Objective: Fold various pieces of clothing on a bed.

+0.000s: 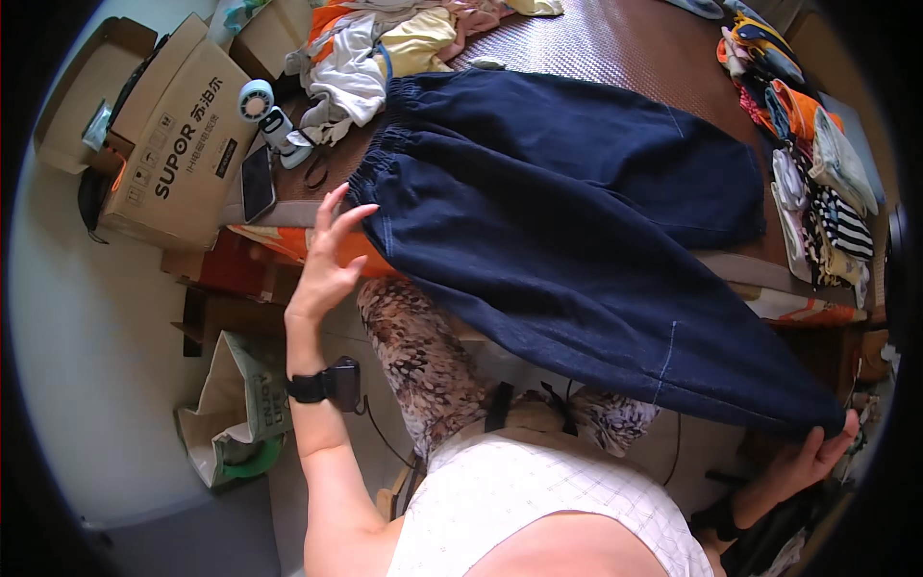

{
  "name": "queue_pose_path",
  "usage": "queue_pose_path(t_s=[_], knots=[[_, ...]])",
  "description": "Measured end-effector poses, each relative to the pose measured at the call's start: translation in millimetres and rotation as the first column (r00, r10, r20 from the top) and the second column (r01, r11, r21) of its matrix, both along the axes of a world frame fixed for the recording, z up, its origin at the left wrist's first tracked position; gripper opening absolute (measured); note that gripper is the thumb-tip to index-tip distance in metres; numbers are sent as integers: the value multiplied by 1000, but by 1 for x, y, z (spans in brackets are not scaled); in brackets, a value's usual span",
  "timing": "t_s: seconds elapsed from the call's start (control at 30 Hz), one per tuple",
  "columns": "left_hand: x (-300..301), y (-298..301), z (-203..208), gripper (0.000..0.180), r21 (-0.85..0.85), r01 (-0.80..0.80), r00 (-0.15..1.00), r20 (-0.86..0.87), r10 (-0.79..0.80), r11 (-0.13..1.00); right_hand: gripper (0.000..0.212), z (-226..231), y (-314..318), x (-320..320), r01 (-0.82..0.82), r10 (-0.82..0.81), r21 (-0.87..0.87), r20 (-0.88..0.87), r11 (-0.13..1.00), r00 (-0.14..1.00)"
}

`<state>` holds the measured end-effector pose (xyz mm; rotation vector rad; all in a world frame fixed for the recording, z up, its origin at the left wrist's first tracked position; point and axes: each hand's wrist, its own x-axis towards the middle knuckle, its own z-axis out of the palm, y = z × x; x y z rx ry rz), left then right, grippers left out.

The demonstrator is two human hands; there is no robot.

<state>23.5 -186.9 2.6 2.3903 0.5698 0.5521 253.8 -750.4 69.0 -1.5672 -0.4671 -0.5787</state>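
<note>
Dark navy trousers (pixel 538 231) with an elastic waistband lie spread over the brown bed mat, waist at the left and legs running right. The nearer leg hangs past the bed's front edge, over my lap. My left hand (pixel 330 260) hovers beside the waistband with its fingers apart, holding nothing. At the lower right, my right hand (pixel 817 457) grips the hem of the nearer trouser leg; its fingertips are partly hidden by the cloth.
A rumpled clothes heap (pixel 394 48) lies at the far left of the bed mat (pixel 596 48). Folded clothes (pixel 827 192) are stacked at the right. A phone (pixel 258 183), a small handheld fan (pixel 274 120) and a cardboard box (pixel 183 144) are left. A shopping bag (pixel 236 404) stands lower left.
</note>
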Motion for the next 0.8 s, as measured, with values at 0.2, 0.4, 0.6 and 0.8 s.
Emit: queue_pose_path(t_s=[0.2,0.4,0.6,0.8], knots=[[11,19,-19,59,405,-48,998,-9,57,913,35,36,59,10,-194,227,-772,-66,606,972],[11,35,-6,55,376,99,990,-127,-55,921,31,37,40,33,275,-242,-272,147,922,959],[20,47,1,33,394,176,984,-48,-171,902,28,32,41,51,452,-357,-357,301,818,884],[18,44,30,18,-46,239,835,519,-181,970,29,35,23,81,335,-328,-11,172,942,929]])
